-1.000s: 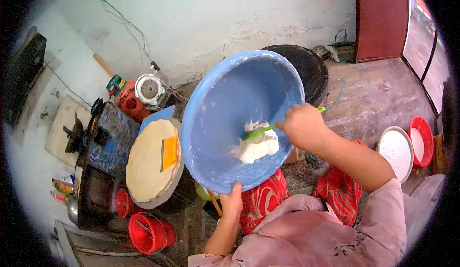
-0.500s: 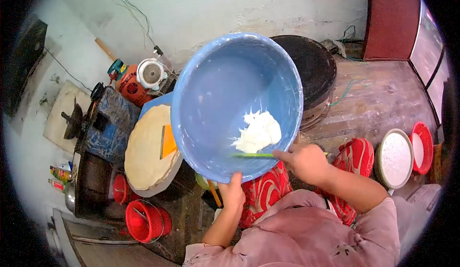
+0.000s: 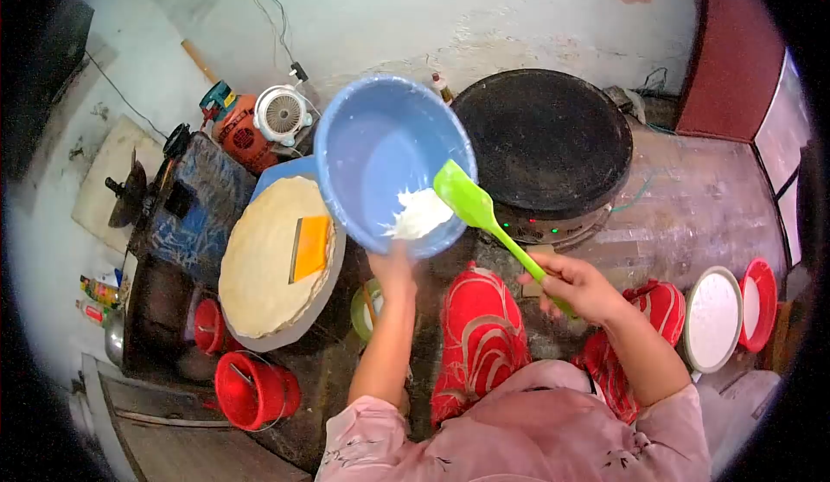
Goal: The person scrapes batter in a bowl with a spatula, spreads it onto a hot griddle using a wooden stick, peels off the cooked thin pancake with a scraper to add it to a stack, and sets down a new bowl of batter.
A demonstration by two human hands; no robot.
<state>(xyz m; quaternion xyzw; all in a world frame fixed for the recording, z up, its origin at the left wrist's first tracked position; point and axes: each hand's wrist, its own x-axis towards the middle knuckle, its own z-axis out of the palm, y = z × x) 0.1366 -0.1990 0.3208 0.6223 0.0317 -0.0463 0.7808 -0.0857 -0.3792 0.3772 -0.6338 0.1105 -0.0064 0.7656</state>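
Note:
My left hand (image 3: 395, 273) grips the near rim of a blue plastic basin (image 3: 367, 149), which is held up and tilted toward me. A soft white lump of batter or dough (image 3: 420, 214) lies in the basin's lower right. In my right hand (image 3: 577, 287) is a green spatula (image 3: 474, 201), its handle wrapped by the fingers. The spatula's blade is raised beside the basin's right rim, with white residue on it; I cannot tell whether it touches the rim. Right of the basin sits a round black griddle (image 3: 553, 140).
A stack of thin round flatbreads (image 3: 259, 257) carries an orange scraper (image 3: 311, 248) at left. A red bucket (image 3: 258, 395) stands below it. Bowls of white stuff, one pale (image 3: 714, 318) and one red (image 3: 759, 305), stand at right. A gas cylinder (image 3: 246, 127) and blower (image 3: 283, 114) are behind.
The basin has moved away from me and to the left, uncovering more of the griddle. The spatula has come out of the basin and is now lifted at its right side.

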